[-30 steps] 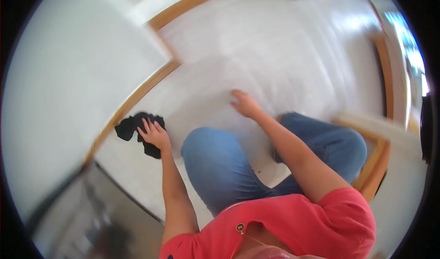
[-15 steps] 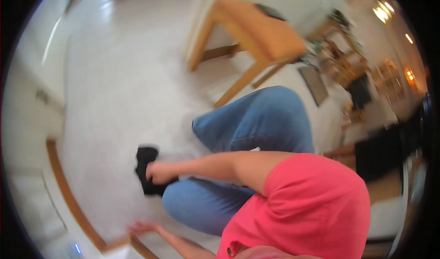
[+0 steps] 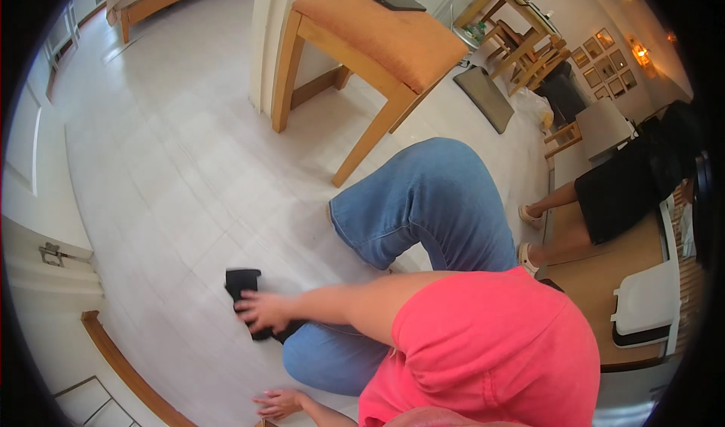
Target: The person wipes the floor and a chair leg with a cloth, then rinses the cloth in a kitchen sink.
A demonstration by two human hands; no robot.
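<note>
On pale floor [image 3: 174, 200], beside bent knee [image 3: 325, 360]: black cloth [image 3: 242, 280] under right hand [image 3: 263, 311], fingers spread. Left hand [image 3: 282, 403] nearby, fingers apart. Cloth could snag or bunch if knee pins edge.

Black cloth [image 3: 242, 280]: no lettering can be read.
Pink shirt [image 3: 491, 336]: no legible print on the side in view.
Blue jeans [image 3: 434, 193]: no readable label.
Dark flat object [image 3: 396, 0] on the orange-topped stool [image 3: 377, 34]: no mark that can be read.
Wall frames [image 3: 605, 67]: too small to read.
Dark panel [image 3: 485, 98]: nothing legible.
</note>
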